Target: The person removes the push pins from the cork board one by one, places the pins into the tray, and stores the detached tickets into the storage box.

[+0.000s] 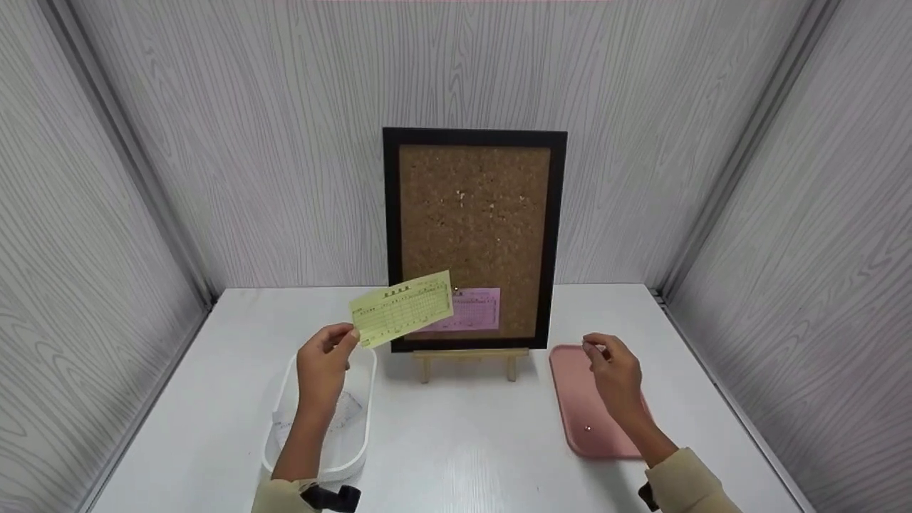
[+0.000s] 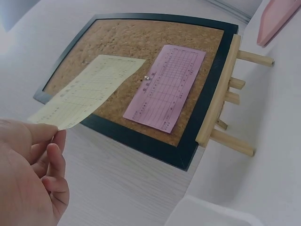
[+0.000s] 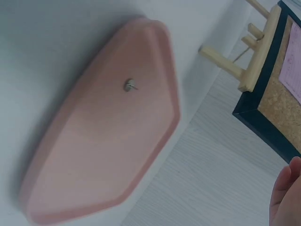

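My left hand (image 1: pixel 322 370) pinches a yellow printed paper slip (image 1: pixel 402 308) by its lower left corner, between thumb and fingers. The slip is tilted in front of a black-framed cork board (image 1: pixel 474 228) and overlaps a pink printed slip (image 1: pixel 479 312) in the head view. That pink slip lies against the board's lower part, a small metal pin (image 2: pixel 147 77) at its top edge. Over the far end of a pink tray (image 1: pixel 581 392) is my right hand (image 1: pixel 616 372), thumb and forefinger brought together; I cannot tell whether something is between them. Another pin (image 3: pixel 129 85) lies on the tray.
A small wooden easel (image 1: pixel 470 353) supports the board on the white table (image 1: pixel 456 442). At the left, under my left forearm, stands a white bin (image 1: pixel 372 392) with papers (image 1: pixel 347 410) inside. Pale wood-grain panels (image 1: pixel 285 142) enclose the table at back and sides.
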The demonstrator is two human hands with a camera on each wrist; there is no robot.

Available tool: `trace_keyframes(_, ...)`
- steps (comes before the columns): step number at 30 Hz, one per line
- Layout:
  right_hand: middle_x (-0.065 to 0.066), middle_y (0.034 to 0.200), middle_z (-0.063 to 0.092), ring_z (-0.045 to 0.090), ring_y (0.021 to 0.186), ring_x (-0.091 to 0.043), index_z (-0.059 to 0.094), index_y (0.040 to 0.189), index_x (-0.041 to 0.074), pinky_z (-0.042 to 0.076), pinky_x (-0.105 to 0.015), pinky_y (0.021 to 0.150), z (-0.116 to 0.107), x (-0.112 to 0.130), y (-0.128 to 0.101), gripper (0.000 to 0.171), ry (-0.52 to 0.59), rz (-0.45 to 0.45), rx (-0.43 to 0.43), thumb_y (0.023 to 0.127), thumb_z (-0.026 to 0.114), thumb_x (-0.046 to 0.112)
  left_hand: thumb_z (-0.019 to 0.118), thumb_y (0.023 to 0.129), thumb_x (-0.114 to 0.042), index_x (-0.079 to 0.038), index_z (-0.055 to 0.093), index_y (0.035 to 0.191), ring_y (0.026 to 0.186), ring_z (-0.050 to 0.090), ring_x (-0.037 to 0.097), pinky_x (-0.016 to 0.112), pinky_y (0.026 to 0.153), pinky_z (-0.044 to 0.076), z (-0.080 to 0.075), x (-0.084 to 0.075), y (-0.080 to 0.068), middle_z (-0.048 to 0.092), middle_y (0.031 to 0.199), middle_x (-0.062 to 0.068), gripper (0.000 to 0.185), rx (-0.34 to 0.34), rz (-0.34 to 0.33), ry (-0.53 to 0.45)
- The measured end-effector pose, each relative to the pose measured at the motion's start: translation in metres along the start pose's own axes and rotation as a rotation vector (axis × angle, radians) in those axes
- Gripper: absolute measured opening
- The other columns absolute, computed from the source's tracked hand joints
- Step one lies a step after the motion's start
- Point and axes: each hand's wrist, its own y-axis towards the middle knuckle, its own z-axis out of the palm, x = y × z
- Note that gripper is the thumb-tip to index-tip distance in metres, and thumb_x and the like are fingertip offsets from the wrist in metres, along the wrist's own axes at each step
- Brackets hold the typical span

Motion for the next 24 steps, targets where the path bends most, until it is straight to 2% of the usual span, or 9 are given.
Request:
trace_keyframes(5,-0.008,0.09,0.066,0.058,0.068,-0.012,0.071,0.111,0.013,0.046,-0.023,0.056,-0.013,-0.019,-0.019,0.013,0.005,0.08,0.039,0.099,0.064,0.012,0.062,0.101,-0.028,-0.009,0.068,0.122,0.078,0.054,0.016,0.022,0.067,0.048,-0.017,0.011,-0.012,0.07,0.117,0.009,0.029,-0.024,-0.057,0.012)
trace_keyframes(10,-0.005,0.091,0.067,0.058,0.068,-0.012,0.072,0.11,0.013,0.046,-0.024,0.059,-0.021,-0.034,-0.039,0.013,-0.079,0.168,0.045,0.1,0.064,0.013,0.06,0.101,-0.03,-0.01,0.067,0.123,0.077,0.054,0.015,0.022,0.067,0.048,-0.03,0.018,-0.021,0.07,0.117,0.009,0.03,-0.057,-0.111,0.03)
trace_keyframes(14,-0.009,0.093,0.068,0.059,0.066,-0.012,0.072,0.11,0.012,0.044,-0.025,0.059,-0.026,-0.044,-0.051,0.014,-0.128,0.247,0.052,0.098,0.065,0.013,0.059,0.102,-0.031,-0.009,0.066,0.126,0.08,0.054,0.016,0.021,0.067,0.048,-0.039,0.027,-0.026,0.069,0.121,0.01,0.033,-0.072,-0.148,0.061)
trace_keyframes(18,-0.011,0.097,0.07,0.061,0.067,-0.015,0.072,0.112,0.01,0.045,-0.025,0.06,-0.028,-0.053,-0.059,0.016,-0.139,0.317,0.09,0.099,0.065,0.015,0.058,0.102,-0.031,-0.009,0.066,0.127,0.092,0.061,0.016,0.021,0.069,0.05,-0.046,0.038,-0.03,0.069,0.123,0.011,0.034,-0.104,-0.182,0.115)
trace_keyframes(21,-0.009,0.102,0.071,0.061,0.069,-0.016,0.071,0.113,0.009,0.047,-0.025,0.059,-0.03,-0.058,-0.064,0.018,-0.152,0.353,0.122,0.098,0.065,0.016,0.059,0.102,-0.031,-0.009,0.066,0.127,0.101,0.064,0.019,0.026,0.076,0.051,-0.05,0.047,-0.033,0.07,0.123,0.012,0.034,-0.132,-0.216,0.166)
trace_keyframes(24,-0.008,0.105,0.072,0.061,0.07,-0.016,0.071,0.113,0.008,0.047,-0.025,0.058,-0.032,-0.062,-0.066,0.019,-0.173,0.374,0.149,0.097,0.066,0.016,0.06,0.101,-0.031,-0.009,0.066,0.126,0.109,0.065,0.027,0.042,0.089,0.046,-0.053,0.056,-0.037,0.07,0.123,0.015,0.035,-0.151,-0.259,0.202)
